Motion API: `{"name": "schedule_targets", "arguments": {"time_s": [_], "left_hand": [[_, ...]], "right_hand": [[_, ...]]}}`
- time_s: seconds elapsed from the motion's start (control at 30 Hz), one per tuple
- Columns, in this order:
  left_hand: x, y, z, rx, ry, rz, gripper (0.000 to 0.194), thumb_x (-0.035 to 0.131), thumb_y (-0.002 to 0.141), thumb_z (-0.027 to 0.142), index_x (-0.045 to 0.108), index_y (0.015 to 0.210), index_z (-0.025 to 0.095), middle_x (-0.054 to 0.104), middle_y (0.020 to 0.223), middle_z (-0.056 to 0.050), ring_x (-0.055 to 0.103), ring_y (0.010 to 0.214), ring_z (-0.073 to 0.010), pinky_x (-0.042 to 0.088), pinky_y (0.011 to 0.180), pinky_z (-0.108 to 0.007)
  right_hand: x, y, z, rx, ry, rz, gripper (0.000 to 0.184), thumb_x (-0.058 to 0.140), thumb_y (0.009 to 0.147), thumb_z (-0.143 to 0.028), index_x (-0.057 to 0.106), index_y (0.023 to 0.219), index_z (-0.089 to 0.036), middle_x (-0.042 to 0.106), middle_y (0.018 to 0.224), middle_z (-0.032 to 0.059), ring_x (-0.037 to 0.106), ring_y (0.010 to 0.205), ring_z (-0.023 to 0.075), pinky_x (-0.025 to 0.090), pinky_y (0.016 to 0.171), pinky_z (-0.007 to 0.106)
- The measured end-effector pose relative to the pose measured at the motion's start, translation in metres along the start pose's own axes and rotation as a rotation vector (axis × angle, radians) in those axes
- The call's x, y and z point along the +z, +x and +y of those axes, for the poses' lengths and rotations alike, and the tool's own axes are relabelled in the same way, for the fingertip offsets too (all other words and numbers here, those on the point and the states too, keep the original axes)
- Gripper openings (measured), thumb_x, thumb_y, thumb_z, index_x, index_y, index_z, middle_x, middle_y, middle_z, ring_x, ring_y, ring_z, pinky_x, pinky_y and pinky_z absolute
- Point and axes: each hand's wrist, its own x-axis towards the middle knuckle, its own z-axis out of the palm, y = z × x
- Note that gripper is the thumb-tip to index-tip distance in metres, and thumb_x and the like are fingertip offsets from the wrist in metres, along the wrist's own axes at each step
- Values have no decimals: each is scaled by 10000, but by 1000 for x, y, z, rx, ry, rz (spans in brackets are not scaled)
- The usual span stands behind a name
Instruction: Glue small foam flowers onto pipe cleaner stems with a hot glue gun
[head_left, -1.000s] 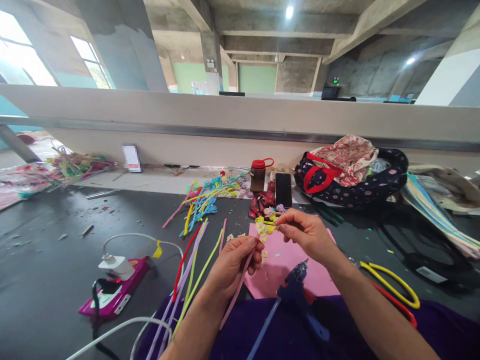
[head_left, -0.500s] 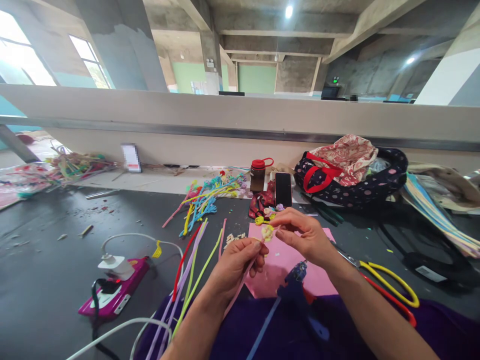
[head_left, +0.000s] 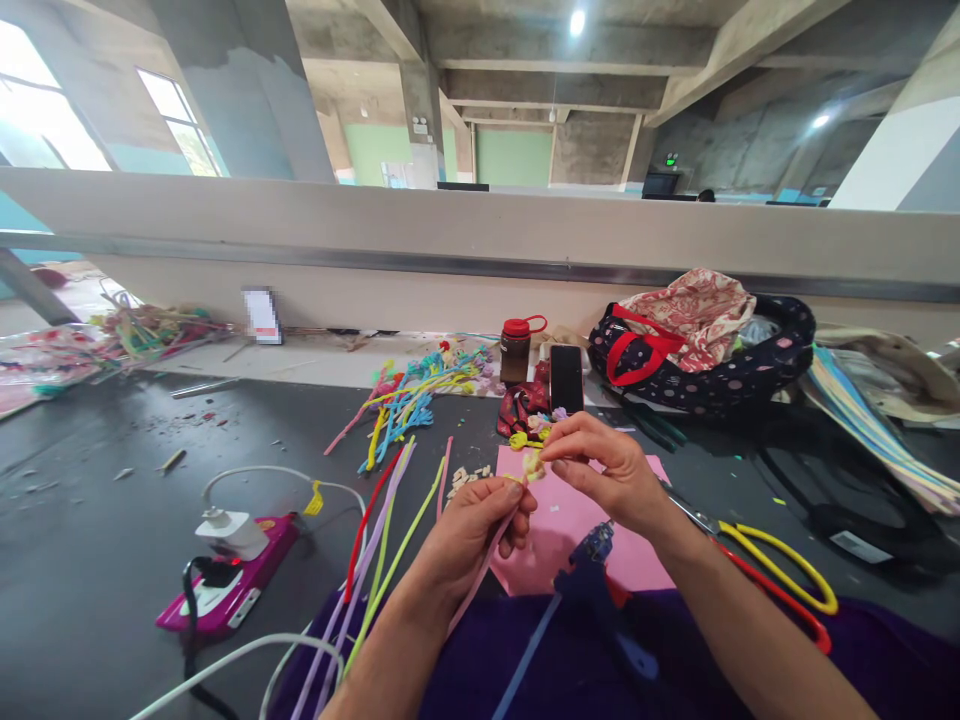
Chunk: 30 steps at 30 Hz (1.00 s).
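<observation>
A small pale-yellow flower sits between my hands, at the upper end of a pink pipe cleaner. My left hand is closed in a pinch on this pipe cleaner just below the flower, and its lower length hangs down past the palm. From the other side, my right hand has thumb and forefinger curled at the flower's edge; what lies between those fingertips is too small to make out. Below the hands, a dark blue glue gun with a blue glue stick rests on purple cloth and a pink sheet.
Loose pipe cleaners lie left of my forearm, beside a magenta power strip with cables. Yellow-and-red-handled scissors lie right. Behind stand finished-looking coloured stems, a bottle, a phone and a dark bag.
The pale-yellow flower has turned slightly between my hands. My right fingertips have shifted a little at its edge, while my left hand stays in place.
</observation>
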Motion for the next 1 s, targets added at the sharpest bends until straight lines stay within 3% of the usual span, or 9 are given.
{"name": "schedule_targets", "arguments": {"time_s": [0.17,0.43,0.63,1.0], "left_hand": [[-3,1,0,-36,-69,-28,247,620,724,354,612,677,112,536,486,-3,460,408,-63,301,380,-162],[-2,0,0,-52,-76,-48,244,607,736,350,605,677,113,533,490,-9,456,407,-64,290,378,-160],[-2,0,-1,-89,-56,-73,262,610,729,361,609,660,108,538,499,-14,464,406,-67,280,373,-160],[0,-2,-1,-25,-34,-58,250,592,759,345,624,681,109,550,518,-11,475,425,-56,302,387,-153]], "right_hand": [[0,0,-1,49,-30,-1,177,559,805,-196,646,958,-217,589,934,56,549,756,145,438,605,262],[5,-1,-1,164,-3,-144,302,601,765,-209,583,1066,-217,572,945,40,560,715,124,445,595,246],[6,-1,0,165,29,-186,313,608,758,-209,586,1070,-231,563,898,28,555,715,122,445,586,238],[4,-1,8,215,184,-112,261,600,772,-258,611,1030,-220,567,925,27,508,684,105,415,587,237]]}}
